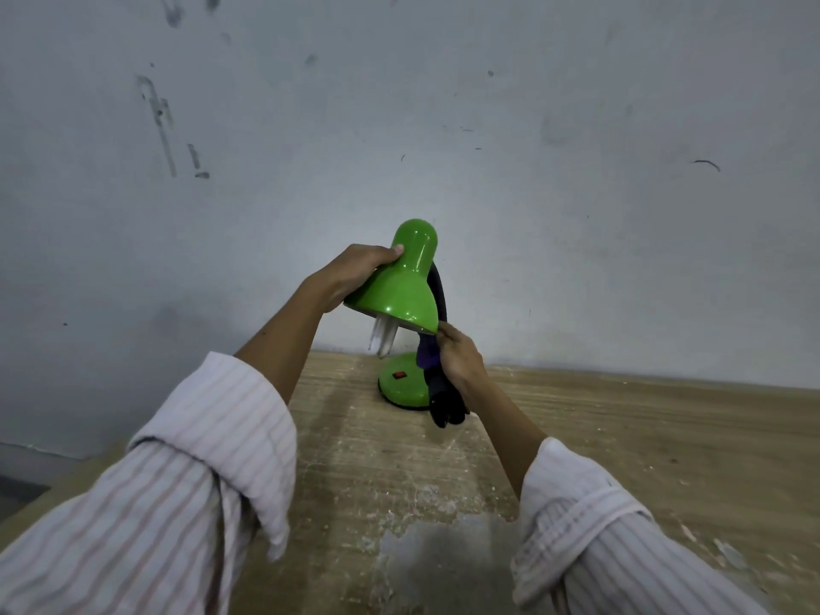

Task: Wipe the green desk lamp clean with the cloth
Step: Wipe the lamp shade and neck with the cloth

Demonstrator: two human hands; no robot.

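Head view: left hand (355, 273) closed around lamp shade (397, 290); right hand (459, 359) clutching dark cloth (443, 401).

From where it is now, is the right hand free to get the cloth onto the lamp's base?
Probably yes: the right hand holds the cloth just above the base, nothing between.

You're in a bare, workshop-like room, scuffed grey wall (443, 104), worn, paint-spattered wooden bench (621, 437).
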